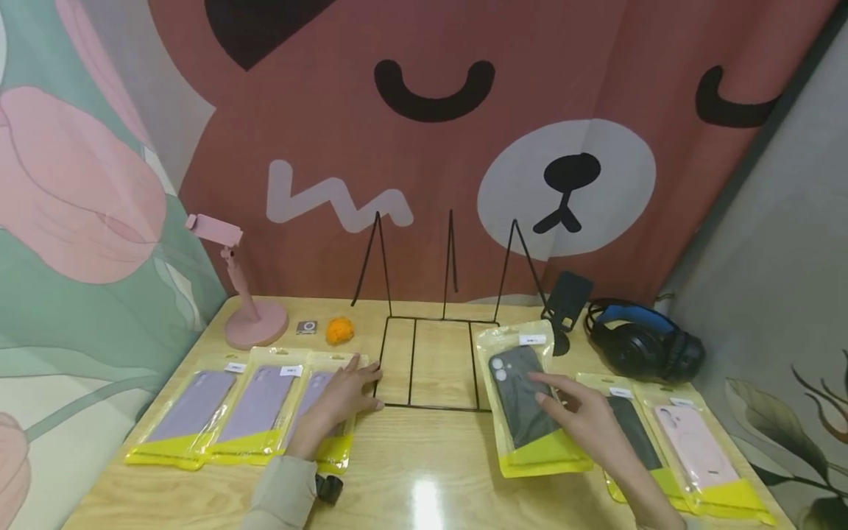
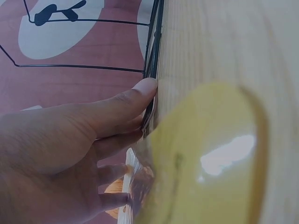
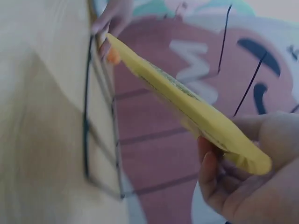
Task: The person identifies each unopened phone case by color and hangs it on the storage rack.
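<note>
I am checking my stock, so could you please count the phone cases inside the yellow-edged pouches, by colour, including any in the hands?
Purple cases: 3
Dark cases: 2, one of them held in the right hand
Pink case: 1
Total: 6

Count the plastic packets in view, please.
6. Three packets lie at left, the third partly behind the left hand; the right hand holds one; two lie at right. More could be hidden underneath.
</note>
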Available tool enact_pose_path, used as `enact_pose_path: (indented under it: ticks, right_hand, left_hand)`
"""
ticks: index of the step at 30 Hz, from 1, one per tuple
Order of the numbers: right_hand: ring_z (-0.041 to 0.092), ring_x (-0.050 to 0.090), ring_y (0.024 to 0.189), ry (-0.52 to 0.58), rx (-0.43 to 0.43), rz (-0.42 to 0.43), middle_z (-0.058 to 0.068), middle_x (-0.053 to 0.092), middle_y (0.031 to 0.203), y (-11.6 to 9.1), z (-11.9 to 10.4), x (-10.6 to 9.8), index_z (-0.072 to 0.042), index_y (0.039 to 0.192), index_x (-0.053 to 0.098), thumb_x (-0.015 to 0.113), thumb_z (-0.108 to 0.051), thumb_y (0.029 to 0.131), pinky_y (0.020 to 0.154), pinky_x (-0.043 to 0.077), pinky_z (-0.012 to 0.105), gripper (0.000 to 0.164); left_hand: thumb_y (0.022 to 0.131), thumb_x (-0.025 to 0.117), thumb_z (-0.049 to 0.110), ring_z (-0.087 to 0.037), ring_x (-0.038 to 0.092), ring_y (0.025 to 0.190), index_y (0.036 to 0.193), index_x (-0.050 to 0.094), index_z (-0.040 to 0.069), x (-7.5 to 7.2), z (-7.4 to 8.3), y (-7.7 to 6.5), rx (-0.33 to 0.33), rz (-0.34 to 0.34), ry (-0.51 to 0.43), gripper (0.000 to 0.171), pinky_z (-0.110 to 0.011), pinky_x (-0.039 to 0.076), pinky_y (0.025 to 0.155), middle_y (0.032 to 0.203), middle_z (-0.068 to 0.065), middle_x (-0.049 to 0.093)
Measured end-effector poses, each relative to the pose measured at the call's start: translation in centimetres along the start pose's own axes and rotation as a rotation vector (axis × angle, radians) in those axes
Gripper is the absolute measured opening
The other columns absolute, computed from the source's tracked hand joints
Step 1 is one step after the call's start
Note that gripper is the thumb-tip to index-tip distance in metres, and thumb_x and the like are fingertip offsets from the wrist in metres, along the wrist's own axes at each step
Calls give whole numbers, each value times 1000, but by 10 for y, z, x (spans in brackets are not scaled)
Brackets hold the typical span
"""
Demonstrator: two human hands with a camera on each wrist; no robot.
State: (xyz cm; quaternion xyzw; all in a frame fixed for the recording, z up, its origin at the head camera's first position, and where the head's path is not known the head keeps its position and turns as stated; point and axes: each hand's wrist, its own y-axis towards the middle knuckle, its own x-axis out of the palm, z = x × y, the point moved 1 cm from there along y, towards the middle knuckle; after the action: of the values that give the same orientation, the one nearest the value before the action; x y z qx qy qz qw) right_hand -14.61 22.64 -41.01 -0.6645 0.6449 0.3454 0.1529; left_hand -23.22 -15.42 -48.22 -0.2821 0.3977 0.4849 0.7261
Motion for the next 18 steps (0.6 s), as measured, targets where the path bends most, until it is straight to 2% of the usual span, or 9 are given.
enact_pose_path:
  ticks: [3,5,9,11,13,18]
  right_hand:
    - [13,59,92,77,-77,-2,-8,65,104,0,-24,4,-30,124,65,66,-27,92,70,51,26,32]
    - [9,55,82,136,-157,3,-10,63,98,0,-38,8,-29,124,65,67,-21,91,66,49,24,34]
    - [9,50,77,247,-387,51,-5,63,95,4,-64,13,-15,124,66,70,-1,86,61,42,24,40]
    - [9,49,76,290,-448,69,-3,60,91,8,-75,16,-11,123,66,70,4,84,61,42,24,42]
    - [10,48,78,317,-464,83,-1,59,90,13,-83,19,-8,122,66,70,6,83,61,42,24,42]
    - [11,51,81,344,-364,76,-1,62,97,24,-87,28,-12,123,66,68,-2,88,63,44,22,37]
  left_hand:
    - [79,78,26,-43,15,143,133,57,3,-1,1,0,9,5,-2,62,-58,13,114,147,-12,44]
    - [79,79,26,-42,15,143,133,57,4,-1,1,0,2,2,-2,62,-57,13,115,147,-11,44]
    - [78,79,26,-41,15,144,133,58,5,-1,1,0,-13,4,-5,62,-56,13,115,147,-10,43]
    - [78,79,26,-42,16,143,132,58,5,-1,1,0,-10,6,-2,62,-57,14,115,147,-10,44]
    - [78,79,26,-42,16,143,132,58,5,-1,1,-1,-8,7,-3,62,-57,14,115,147,-10,44]
    - [78,79,26,-41,16,143,132,58,5,-1,1,-1,-7,1,-1,62,-57,14,115,147,-10,44]
